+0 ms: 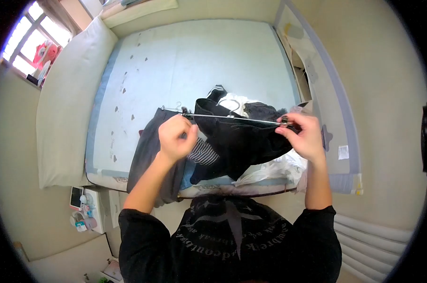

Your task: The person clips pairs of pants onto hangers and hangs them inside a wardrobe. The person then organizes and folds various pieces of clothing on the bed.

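Observation:
A metal clip hanger (213, 115) spans the space between my hands, its hook pointing away from me. Black trousers (242, 144) hang along its bar, waistband upward. My left hand (176, 137) is curled closed at the hanger's left end, just by a dark clip; its inner fingers are hidden. At the other end, my right hand (304, 134) pinches the right clip (284, 121) by the waistband. Dark grey trousers (150, 155) on another clip hanger (172, 109) lie left, partly behind my left forearm. Striped cloth (204, 152) shows beneath the black trousers.
The clothes lie at the near edge of a bed with a pale mat (185, 61). White clothes (282, 172) and a dark garment (263, 111) lie around the trousers. A mesh bed rail (324, 89) borders the right; a white cabinet (100, 210) stands lower left.

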{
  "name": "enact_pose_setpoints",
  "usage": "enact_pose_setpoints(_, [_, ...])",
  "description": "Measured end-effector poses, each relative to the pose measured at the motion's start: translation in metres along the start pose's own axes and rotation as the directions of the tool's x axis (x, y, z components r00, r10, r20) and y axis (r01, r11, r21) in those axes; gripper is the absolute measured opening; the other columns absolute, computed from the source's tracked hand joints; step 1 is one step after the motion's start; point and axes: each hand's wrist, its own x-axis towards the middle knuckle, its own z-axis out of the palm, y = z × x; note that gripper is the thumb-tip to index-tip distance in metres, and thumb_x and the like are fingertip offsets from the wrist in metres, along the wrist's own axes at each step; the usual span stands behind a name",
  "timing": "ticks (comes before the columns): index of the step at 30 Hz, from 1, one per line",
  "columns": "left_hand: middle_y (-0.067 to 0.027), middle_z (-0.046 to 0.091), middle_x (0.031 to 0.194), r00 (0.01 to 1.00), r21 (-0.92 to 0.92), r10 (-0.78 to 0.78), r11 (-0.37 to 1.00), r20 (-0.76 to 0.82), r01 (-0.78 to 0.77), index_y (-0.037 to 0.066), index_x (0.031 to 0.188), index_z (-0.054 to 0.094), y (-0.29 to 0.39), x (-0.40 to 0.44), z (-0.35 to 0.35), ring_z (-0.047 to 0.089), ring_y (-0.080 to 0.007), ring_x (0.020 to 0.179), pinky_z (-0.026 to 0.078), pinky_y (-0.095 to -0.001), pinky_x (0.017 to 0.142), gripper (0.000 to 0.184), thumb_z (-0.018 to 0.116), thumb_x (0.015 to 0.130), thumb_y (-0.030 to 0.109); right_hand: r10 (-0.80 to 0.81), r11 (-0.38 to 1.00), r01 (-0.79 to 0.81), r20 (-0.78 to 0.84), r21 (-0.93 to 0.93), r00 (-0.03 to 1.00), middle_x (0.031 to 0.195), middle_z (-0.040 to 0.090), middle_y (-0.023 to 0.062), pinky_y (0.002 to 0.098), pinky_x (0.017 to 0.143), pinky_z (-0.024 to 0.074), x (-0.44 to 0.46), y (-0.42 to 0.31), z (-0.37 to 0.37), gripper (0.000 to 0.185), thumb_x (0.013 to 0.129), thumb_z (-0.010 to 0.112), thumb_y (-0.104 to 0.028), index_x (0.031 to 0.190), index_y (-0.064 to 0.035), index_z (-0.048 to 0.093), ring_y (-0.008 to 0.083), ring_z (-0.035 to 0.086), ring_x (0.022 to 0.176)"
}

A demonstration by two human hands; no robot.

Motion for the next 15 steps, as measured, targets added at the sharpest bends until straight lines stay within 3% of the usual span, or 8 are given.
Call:
enact_pose_setpoints(2, [-0.0152, 0.066, 0.089, 0.990, 0.052, -0.111, 0.993, 0.090, 0.106, 0.000, 0.080, 0.064, -0.026, -0.010, 0.003, 0.066, -0.0287, 0.085, 0.051, -0.0356, 0.078, 0.007, 0.071, 0.078, 0.002, -0.032, 0.997, 0.035, -0.044, 0.065, 0.999, 0.072, 0.069, 0.0078, 0.0257, 0.063, 0.0497, 0.000, -0.005, -0.008, 0.021, 0.075, 0.081, 0.000, 0.093, 0.0028, 0.070, 0.0111, 0.065, 0.067])
enact_pose_setpoints(5, [-0.0188, 0.060, 0.121, 0.976, 0.097, -0.197, 0.977, 0.096, 0.188, 0.003, 0.103, 0.069, -0.038, -0.006, 0.015, 0.059, -0.0331, 0.115, 0.047, -0.0418, 0.098, 0.030, 0.080, 0.077, 0.014, -0.069, 0.996, 0.072, -0.056, 0.058, 0.996, 0.074, 0.070, 0.0068, 0.0242, 0.064, 0.0498, 0.001, -0.007, -0.015, 0.021, 0.075, 0.081, 0.003, 0.092, 0.0032, 0.070, 0.0096, 0.064, 0.068])
enact_pose_setpoints(7, [-0.0187, 0.053, 0.134, 0.962, 0.021, -0.201, 0.979, 0.185, 0.201, 0.008, 0.113, 0.069, -0.038, 0.007, 0.019, 0.052, -0.0342, 0.126, 0.042, -0.0444, 0.105, 0.044, 0.084, 0.075, 0.024, -0.082, 0.995, 0.085, -0.053, 0.047, 0.995, 0.075, 0.070, 0.0065, 0.0235, 0.065, 0.0494, 0.002, -0.011, -0.020, 0.021, 0.075, 0.081, 0.001, 0.093, 0.0026, 0.070, 0.0089, 0.064, 0.069])
enact_pose_setpoints(11, [-0.0142, 0.052, 0.138, 0.884, -0.005, -0.124, 0.990, 0.450, 0.141, 0.014, 0.107, 0.070, -0.039, 0.037, 0.019, 0.052, -0.0299, 0.130, 0.044, -0.0419, 0.106, 0.042, 0.088, 0.070, 0.020, -0.074, 0.991, 0.081, -0.059, 0.110, 0.995, 0.076, 0.071, 0.0050, 0.0237, 0.067, 0.0493, 0.004, -0.009, -0.025, 0.022, 0.076, 0.082, 0.000, 0.094, 0.0018, 0.070, 0.0088, 0.064, 0.071])
enact_pose_setpoints(14, [-0.0125, 0.055, 0.135, 0.830, -0.366, -0.051, 0.881, 0.556, 0.299, 0.011, 0.099, 0.068, -0.060, 0.047, 0.027, 0.054, -0.0275, 0.126, 0.045, -0.0402, 0.104, 0.034, 0.088, 0.072, 0.019, -0.033, 0.983, 0.045, -0.071, 0.177, 0.997, 0.081, 0.072, 0.0042, 0.0237, 0.070, 0.0495, 0.003, 0.001, -0.038, 0.021, 0.077, 0.082, -0.001, 0.095, 0.0008, 0.070, 0.0088, 0.065, 0.075])
enact_pose_setpoints(15, [-0.0108, 0.065, 0.120, 0.855, -0.347, -0.079, 0.892, 0.513, 0.290, 0.007, 0.092, 0.065, -0.052, 0.054, 0.025, 0.062, -0.0244, 0.112, 0.049, -0.0364, 0.096, 0.030, 0.087, 0.074, 0.017, -0.021, 0.980, 0.036, -0.077, 0.198, 0.997, 0.083, 0.072, 0.0041, 0.0237, 0.071, 0.0496, 0.003, 0.003, -0.042, 0.021, 0.078, 0.082, -0.001, 0.095, 0.0005, 0.070, 0.0089, 0.065, 0.076])
